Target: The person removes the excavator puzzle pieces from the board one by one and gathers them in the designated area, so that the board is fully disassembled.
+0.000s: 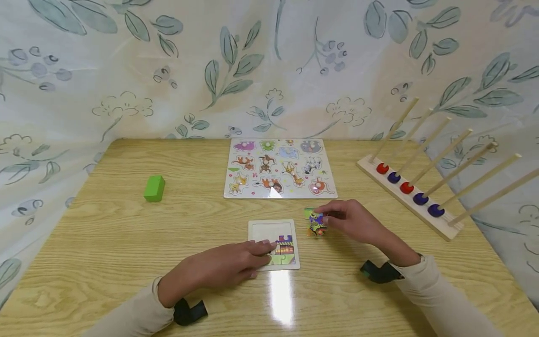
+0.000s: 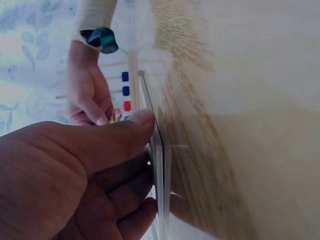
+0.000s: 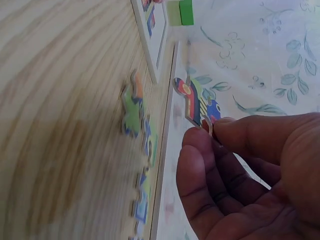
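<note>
Your left hand lies with fingers extended on tray, pieces set in its near part; your right hand pinches piece between thumb and fingertips, raised above surface just right of tray; loose pieces lie near it; animal board beyond, green block left, peg rack right

Plain beige long sleeves, plus a chunky curved black gadget by each cuff, right one's kinda greenish.
</note>
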The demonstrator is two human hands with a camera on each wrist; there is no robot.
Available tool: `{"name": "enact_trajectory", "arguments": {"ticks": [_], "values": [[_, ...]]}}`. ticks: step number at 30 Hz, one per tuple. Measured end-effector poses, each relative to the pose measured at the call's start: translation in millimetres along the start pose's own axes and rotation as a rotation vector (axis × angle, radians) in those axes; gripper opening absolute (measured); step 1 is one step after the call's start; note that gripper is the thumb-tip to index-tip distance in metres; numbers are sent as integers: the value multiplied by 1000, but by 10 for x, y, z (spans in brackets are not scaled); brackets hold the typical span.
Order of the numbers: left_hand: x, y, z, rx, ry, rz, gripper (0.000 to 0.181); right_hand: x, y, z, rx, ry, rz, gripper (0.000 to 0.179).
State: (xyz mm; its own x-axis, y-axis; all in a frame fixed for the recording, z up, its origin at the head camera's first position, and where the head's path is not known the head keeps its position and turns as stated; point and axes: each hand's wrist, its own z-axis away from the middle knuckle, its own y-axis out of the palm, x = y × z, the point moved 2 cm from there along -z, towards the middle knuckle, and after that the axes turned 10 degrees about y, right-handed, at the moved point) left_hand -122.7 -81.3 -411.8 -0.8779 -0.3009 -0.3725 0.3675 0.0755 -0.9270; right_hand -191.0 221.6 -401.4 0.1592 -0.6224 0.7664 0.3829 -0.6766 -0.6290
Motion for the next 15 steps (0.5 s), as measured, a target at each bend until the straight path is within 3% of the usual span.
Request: {"name": "enact_trajectory", "arguments": {"ticks": [15], "values": [[27,23,-5,-13,-14,-4,36,-195,-93,27,17,47,26,22]]}}
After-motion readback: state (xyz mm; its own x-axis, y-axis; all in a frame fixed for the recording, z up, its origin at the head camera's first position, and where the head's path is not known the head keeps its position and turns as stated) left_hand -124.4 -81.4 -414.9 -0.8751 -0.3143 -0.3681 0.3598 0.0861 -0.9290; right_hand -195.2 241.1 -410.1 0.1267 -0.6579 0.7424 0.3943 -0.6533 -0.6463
